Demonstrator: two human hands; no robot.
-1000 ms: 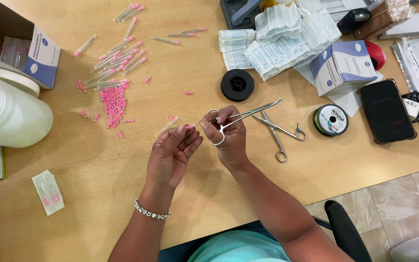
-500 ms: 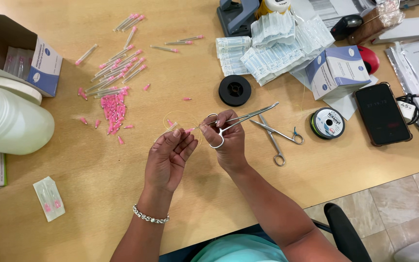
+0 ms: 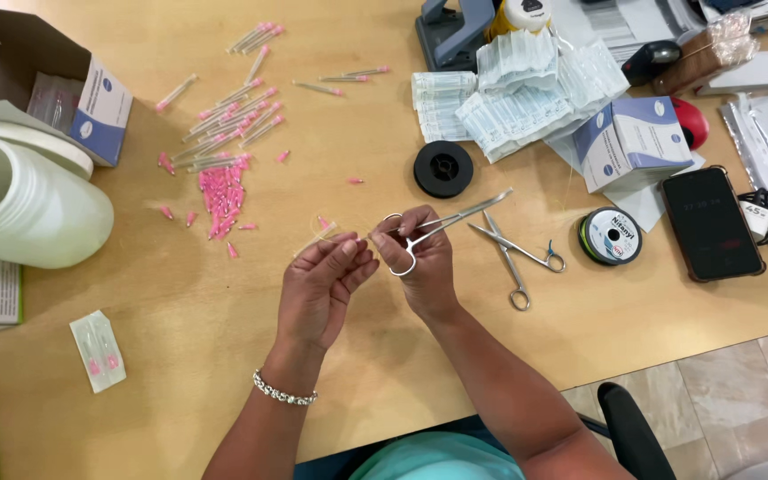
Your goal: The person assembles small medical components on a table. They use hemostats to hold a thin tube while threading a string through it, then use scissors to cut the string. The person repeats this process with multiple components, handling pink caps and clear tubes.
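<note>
My right hand (image 3: 420, 262) grips a pair of metal forceps (image 3: 446, 222) by the ring handles, the jaws pointing up and to the right. My left hand (image 3: 322, 284) is right beside it, fingers pinched on a thin clear needle sheath with a pink hub (image 3: 320, 233). The two hands nearly touch above the wooden table (image 3: 224, 356). A bracelet sits on my left wrist. Scissors (image 3: 516, 258) lie on the table just right of my right hand.
Pink caps and capped needles (image 3: 224, 151) lie scattered at upper left, near a white tub (image 3: 20, 204) and an open box (image 3: 64, 89). A black spool (image 3: 444, 169), a thread reel (image 3: 611, 236), a phone (image 3: 711, 222), stacked packets (image 3: 517, 89) and a small blister pack (image 3: 97, 349) surround the hands.
Both hands stay close together in the same spot; the fingers shift only slightly around the needle and forceps.
</note>
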